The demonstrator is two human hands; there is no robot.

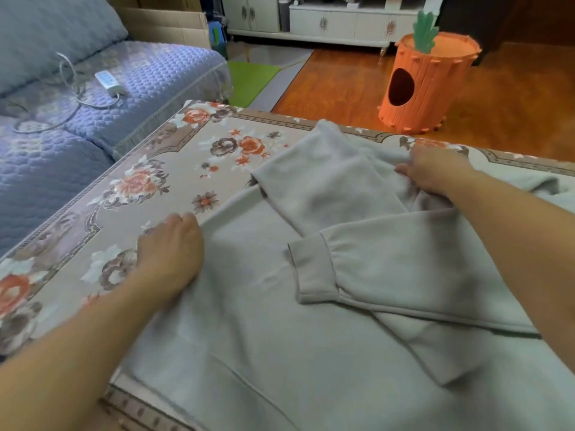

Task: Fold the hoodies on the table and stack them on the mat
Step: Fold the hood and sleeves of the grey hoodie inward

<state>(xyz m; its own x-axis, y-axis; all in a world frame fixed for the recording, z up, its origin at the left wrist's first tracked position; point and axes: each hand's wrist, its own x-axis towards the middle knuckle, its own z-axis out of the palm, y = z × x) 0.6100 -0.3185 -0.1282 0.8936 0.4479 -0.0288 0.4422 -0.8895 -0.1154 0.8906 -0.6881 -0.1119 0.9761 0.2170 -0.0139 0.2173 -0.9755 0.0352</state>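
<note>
At centre frame, a grey hoodie (264, 306) lies mid-fold on the floral mat (155, 169); left hand (171, 253) grips its edge, right hand (435, 172) pinches the hood, likely folding inward next.

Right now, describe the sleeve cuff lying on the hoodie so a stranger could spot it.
Start at the floral table cover and find the grey hoodie spread over it. A sleeve folded across its body ends in the cuff, between the two hands. Its ribbed band, slightly browner than the fleece, sets it apart.
</note>
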